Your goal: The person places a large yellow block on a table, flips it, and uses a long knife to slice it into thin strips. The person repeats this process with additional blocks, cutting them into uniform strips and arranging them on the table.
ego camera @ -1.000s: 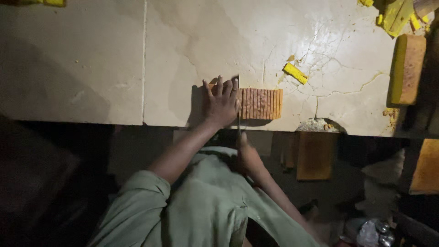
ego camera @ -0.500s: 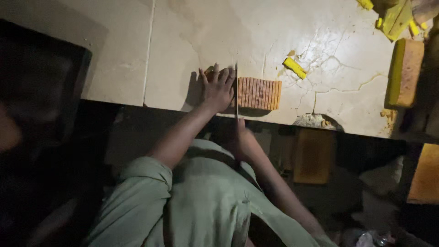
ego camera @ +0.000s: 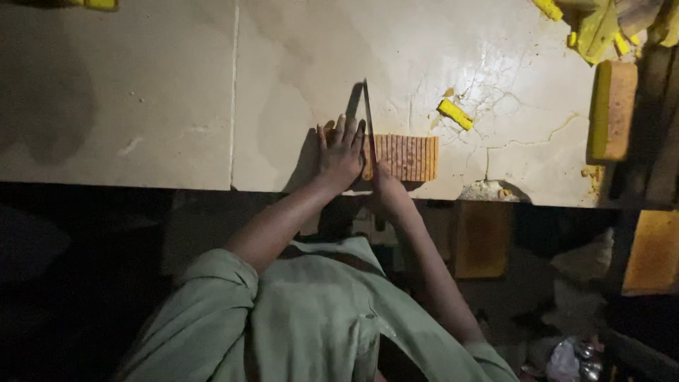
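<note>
A ribbed orange-brown block [ego camera: 405,157] lies on the pale cracked slab [ego camera: 170,106] near its front edge. My left hand [ego camera: 339,152] rests flat on the block's left end, fingers spread. My right hand [ego camera: 386,189] grips the handle of a long knife [ego camera: 368,117] whose thin blade stands edge-down across the block, right beside my left fingers, its tip pointing away from me. My green sleeves fill the lower view.
A small yellow piece [ego camera: 455,114] lies beyond the block. A tall yellow-orange bar [ego camera: 612,110] stands at the right edge, with yellow scraps [ego camera: 594,25] at the top right. More orange slabs [ego camera: 653,252] sit below the slab in the dark.
The knife blade now reaches further across the block and away from me. My left hand stays pressed on the block's left end. The view has shifted slightly.
</note>
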